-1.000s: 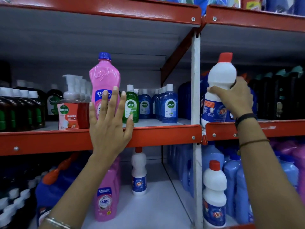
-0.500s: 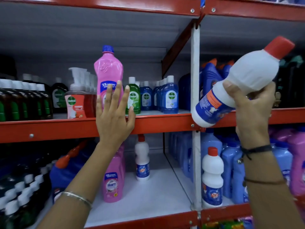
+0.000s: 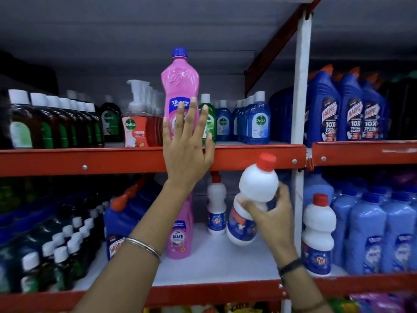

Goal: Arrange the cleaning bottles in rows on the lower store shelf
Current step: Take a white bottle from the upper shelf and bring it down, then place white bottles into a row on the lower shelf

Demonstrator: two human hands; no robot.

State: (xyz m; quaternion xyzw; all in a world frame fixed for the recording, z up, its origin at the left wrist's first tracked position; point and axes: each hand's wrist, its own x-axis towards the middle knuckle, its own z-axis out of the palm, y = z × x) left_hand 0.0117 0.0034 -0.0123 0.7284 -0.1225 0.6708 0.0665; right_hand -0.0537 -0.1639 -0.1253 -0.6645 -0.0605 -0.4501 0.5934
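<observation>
White red-capped bottle (image 3: 252,204) tilted in right hand's (image 3: 273,220) grasp above lower shelf (image 3: 216,267), one matching bottle (image 3: 216,206) placed far back, row barely begun; left hand (image 3: 187,150) flat, fingers spread, grasping nothing.

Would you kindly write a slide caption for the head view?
Right hand lowers a white red-capped bottle toward the lower shelf; left hand rests open before a pink bottle.
</observation>
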